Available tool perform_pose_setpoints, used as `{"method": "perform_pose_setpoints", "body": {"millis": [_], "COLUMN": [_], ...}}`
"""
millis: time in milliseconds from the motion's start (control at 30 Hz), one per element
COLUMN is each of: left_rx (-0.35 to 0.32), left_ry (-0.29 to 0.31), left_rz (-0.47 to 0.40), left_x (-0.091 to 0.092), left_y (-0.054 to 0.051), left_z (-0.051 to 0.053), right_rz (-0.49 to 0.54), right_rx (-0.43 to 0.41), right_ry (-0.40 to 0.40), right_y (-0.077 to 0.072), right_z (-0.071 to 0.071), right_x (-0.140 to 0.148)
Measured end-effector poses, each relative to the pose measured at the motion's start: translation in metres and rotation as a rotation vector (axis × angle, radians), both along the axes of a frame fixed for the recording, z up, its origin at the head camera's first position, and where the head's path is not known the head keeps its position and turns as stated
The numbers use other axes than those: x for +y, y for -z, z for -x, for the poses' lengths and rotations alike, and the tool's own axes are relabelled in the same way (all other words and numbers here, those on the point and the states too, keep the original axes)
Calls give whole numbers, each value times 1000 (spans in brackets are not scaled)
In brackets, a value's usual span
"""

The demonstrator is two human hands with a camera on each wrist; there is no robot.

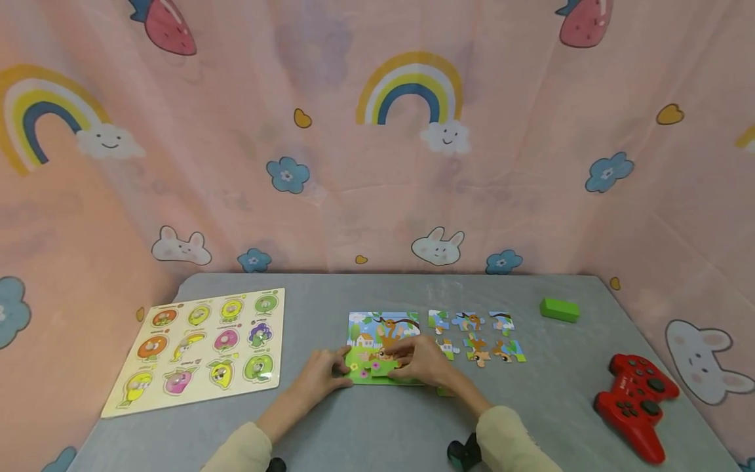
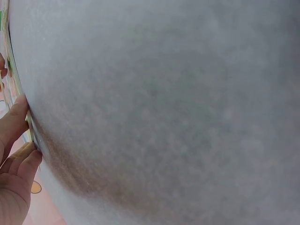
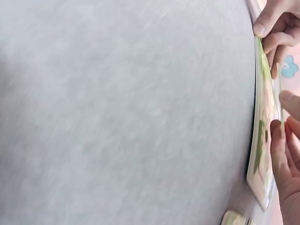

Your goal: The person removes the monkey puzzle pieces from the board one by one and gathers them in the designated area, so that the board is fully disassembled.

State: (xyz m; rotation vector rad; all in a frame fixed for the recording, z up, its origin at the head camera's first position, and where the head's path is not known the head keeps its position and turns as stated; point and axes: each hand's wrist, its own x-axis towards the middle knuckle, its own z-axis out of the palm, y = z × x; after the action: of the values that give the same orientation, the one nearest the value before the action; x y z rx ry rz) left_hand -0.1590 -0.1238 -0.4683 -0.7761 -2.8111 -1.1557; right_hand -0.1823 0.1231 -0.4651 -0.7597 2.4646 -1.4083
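Observation:
A jigsaw puzzle board [image 1: 364, 337] with a cartoon animal and house picture lies in the middle of the table. My left hand [image 1: 321, 377] holds its left edge near the front corner; the left wrist view catches its fingertips against that edge. Above the board, my right hand [image 1: 425, 362] pinches a thin puzzle piece [image 3: 281, 101] between thumb and fingers, tilted up from the surface. The piece's picture cannot be made out. To the right lie several loose puzzle pieces [image 1: 476, 351] in two rough rows, and another green piece [image 1: 445, 392] shows partly under my right wrist.
A cream board with fruit and vegetable pictures [image 1: 238, 345] lies at the left. A green block [image 1: 559, 309] sits at the back right, and a red game controller [image 1: 636, 406] near the right edge. A pink patterned curtain [image 1: 354, 210] hangs behind the grey table [image 1: 366, 432].

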Motion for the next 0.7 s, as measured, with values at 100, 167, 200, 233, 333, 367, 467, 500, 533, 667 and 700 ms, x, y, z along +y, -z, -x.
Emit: {"method": "perform_pose_setpoints", "body": {"millis": [100, 167, 200, 233, 333, 367, 467, 500, 533, 667, 700], "left_rx": [-8, -10, -7, -7, 1, 4, 6, 6, 7, 7, 6], "left_ry": [-3, -5, -4, -5, -6, -5, -3, -2, -1, 3, 4], "left_rz": [-3, -3, -5, -7, -12, -15, -20, -22, -23, -22, -24], "left_x": [0, 0, -1, -1, 0, 0, 0, 0, 0, 0, 0], "left_y": [0, 1, 1, 1, 0, -1, -2, -2, -2, -3, -3], "left_z": [0, 0, 0, 0, -1, -1, -1, -1, -1, -2, -2], "right_rz": [37, 62, 74, 86, 129, 146, 177, 187, 191, 196, 196], "right_rx": [-13, -14, -16, -22, -69, -81, -110, -113, -112, -124, -132], "right_ry": [-7, -16, -18, -21, -18, -18, -4, -1, 1, 8, 12], "right_y": [1, 3, 3, 4, 5, 6, 7, 6, 6, 3, 2], "right_z": [-1, -1, -1, -1, -1, -1, -3, -3, -4, -7, -7], "right_x": [6, 10, 12, 14, 20, 22, 29, 32, 34, 45, 47]}}
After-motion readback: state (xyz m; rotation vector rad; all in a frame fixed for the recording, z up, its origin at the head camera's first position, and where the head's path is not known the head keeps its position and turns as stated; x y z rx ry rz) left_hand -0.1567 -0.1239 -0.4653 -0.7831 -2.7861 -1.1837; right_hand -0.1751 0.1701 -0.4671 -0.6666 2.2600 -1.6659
